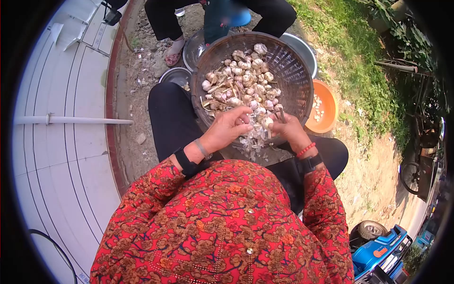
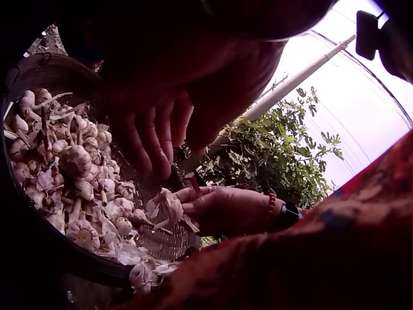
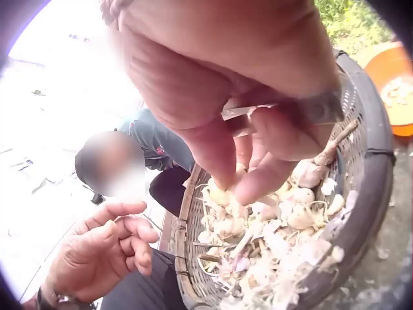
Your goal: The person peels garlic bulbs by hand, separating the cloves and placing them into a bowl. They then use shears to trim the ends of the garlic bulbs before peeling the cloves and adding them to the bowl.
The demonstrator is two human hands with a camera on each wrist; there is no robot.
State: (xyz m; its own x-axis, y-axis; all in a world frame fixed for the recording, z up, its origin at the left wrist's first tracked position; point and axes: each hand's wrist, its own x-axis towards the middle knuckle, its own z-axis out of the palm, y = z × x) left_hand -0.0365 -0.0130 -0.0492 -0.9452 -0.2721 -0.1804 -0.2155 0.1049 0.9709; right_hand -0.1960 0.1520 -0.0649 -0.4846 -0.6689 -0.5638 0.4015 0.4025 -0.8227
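My right hand [image 1: 289, 131] pinches a garlic bulb [image 1: 267, 122] over the basket's near edge; papery husk hangs from that bulb [image 2: 169, 208] in the left wrist view. A narrow metal tool [image 3: 237, 121] is also gripped in this hand [image 3: 226, 71], partly hidden by the fingers. Just left of it, apart from the bulb, my left hand [image 1: 226, 128] has its fingers loosely bent with nothing visible in them; the right wrist view shows this hand [image 3: 103, 255] palm up. Many garlic bulbs [image 1: 246, 75] with dry stalks fill part of the woven basket [image 1: 291, 61].
Loose skins [image 1: 255, 139] lie at the basket's near side. To its right stands an orange bowl [image 1: 331, 106] with white cloves. Metal basins [image 1: 176, 75] are at the left, and a pale basin [image 1: 302, 52] is behind. Another person's legs [image 1: 163, 19] are beyond the basket.
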